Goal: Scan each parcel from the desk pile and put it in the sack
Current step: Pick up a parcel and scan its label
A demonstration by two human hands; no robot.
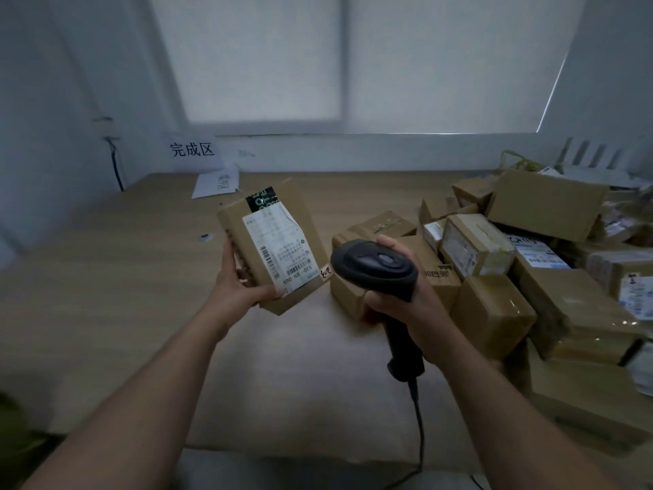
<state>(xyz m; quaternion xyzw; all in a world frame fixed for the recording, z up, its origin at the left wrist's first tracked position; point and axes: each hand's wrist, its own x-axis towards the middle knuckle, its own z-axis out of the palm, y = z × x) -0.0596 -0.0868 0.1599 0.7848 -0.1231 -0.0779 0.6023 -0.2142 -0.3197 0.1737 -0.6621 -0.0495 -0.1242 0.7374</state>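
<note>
My left hand [243, 277] grips a small cardboard parcel [272, 245] from below, lifted above the tabletop [123, 277] and tilted so its white shipping label [275, 242] faces up for reading. My right hand [399, 295] is wrapped round the corded barcode scanner [374, 267], nose aimed at that label. The parcel pile [512, 263] waits on the right; no sack shows.

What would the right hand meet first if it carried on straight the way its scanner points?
Probably the parcel gripped by the left hand, just left of the scanner, though depth is unclear.
</note>
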